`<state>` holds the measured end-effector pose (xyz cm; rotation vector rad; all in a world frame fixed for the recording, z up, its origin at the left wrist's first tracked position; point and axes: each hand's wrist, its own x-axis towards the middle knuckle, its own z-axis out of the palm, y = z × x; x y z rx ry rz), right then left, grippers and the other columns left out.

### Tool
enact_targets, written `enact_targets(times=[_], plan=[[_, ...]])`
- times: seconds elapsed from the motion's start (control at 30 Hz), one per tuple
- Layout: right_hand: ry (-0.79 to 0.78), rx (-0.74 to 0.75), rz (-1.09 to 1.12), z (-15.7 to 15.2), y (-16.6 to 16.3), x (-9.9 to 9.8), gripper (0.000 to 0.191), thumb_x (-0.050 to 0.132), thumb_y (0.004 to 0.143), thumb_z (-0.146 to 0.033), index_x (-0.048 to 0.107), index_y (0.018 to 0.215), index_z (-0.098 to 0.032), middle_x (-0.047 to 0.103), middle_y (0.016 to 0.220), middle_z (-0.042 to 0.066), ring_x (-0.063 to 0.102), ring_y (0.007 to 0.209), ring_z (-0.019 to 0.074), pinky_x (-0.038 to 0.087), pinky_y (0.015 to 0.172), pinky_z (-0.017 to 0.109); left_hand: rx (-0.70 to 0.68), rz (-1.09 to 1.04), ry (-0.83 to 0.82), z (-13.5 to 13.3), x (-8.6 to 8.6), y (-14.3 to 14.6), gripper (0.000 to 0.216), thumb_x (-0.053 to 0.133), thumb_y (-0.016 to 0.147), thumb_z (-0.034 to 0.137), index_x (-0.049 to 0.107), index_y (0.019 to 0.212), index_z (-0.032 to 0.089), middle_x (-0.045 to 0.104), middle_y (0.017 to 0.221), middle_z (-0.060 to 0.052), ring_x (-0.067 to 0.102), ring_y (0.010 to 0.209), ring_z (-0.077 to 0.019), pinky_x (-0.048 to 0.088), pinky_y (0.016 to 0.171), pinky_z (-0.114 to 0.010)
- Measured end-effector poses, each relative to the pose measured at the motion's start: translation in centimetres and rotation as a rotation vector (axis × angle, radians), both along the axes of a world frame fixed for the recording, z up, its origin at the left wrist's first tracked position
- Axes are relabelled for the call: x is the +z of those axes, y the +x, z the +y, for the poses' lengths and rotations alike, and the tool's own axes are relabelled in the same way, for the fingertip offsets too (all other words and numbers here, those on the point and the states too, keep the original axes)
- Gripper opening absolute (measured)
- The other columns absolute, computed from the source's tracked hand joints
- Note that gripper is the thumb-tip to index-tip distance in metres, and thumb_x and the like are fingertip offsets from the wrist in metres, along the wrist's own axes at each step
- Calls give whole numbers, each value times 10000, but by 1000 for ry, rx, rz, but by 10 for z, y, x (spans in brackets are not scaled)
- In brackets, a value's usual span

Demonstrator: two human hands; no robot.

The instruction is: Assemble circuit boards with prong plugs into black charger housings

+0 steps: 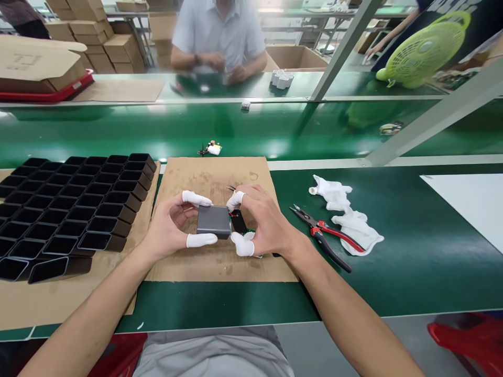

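Observation:
My left hand (170, 224) pinches a dark grey rectangular housing (213, 220) between thumb and fingers, with white finger cots on the tips. At the housing's right end, my right hand (269, 222), also wearing white cots, is closed around a small circuit board (239, 222) with a black block and a red wire. Whether the board's edge sits inside the housing I cannot tell. Thin metal tips (231, 187), like those of tweezers, stick out beyond my right fingers; the rest is hidden. Both hands are over a stained cardboard sheet (188, 267).
Rows of black open-ended housings (63, 209) stand at left. Red-and-black pliers (324, 235) and crumpled white cloths (349, 225) lie at right. Beyond are a small wired part (213, 148) on the green belt (129, 125), a slanted metal post (432, 120) and a seated co-worker (220, 42).

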<state>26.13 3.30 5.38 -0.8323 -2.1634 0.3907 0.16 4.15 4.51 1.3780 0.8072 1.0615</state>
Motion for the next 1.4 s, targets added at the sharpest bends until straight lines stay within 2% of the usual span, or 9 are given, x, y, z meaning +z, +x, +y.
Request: enact_targets(times=[0.2,0.33,0.47,0.63,0.9,1.07,1.2,1.3,1.4], plan=[[22,-35,-51,-1,2,1,288,654,760,-369,497,987,-288,646,928,20,614,841,268,486,894,440,2,-7,-38,0,-3,0,644,1172,482,210,807,1012,184,835,1103,-105,815,1094,-310,721,989,-453],[44,-72,-137,-2,4,4,302,659,782,-366,586,1055,-259,715,1031,85,682,970,325,520,938,481,15,33,-54,0,-5,-1,677,1177,483,237,811,1051,193,825,1125,-101,799,1118,-319,701,1015,-473],[68,-62,-227,-4,3,4,359,652,814,-346,667,1152,-226,749,1083,115,714,1039,349,543,1087,539,29,66,-37,0,-6,-1,687,1175,496,251,811,1077,203,821,1136,-92,792,1088,-296,689,1021,-462],[105,-102,-270,-6,1,3,318,675,826,-322,693,1125,-215,765,1062,116,714,1017,336,502,1230,554,58,117,23,0,-8,-1,672,1171,529,285,806,1088,206,826,1140,-98,800,1118,-312,678,1038,-461],[153,-90,-195,-2,1,0,235,687,797,-363,618,999,-262,741,976,85,673,947,322,557,1093,520,39,131,33,0,-6,-1,703,1172,537,331,800,1118,191,838,1175,-129,810,1134,-330,696,1052,-496],[154,-106,-99,-2,6,4,141,678,818,-230,580,896,-295,714,870,10,659,844,271,539,1029,493,24,38,15,-1,-6,-3,722,1180,502,296,798,1105,189,836,1158,-125,816,1121,-319,703,1016,-461],[132,-113,-12,-2,14,9,229,669,940,-259,709,1166,-265,797,1121,76,743,1039,296,544,994,485,64,75,62,4,-9,-7,679,1150,568,314,757,1109,199,804,1167,-104,800,1132,-295,694,1018,-437],[166,-198,-12,4,23,17,265,640,1021,-255,719,1274,-267,803,1176,82,756,1097,299,538,984,477,60,220,161,12,-16,-11,591,1057,705,374,688,1138,215,766,1190,-92,793,1136,-279,687,1046,-455],[198,-372,-61,6,38,33,153,610,1064,-261,742,1141,-256,790,1082,76,735,1028,297,515,967,472,34,413,255,19,-26,-15,522,951,777,390,617,1147,231,746,1199,-85,793,1132,-280,676,1064,-486]])
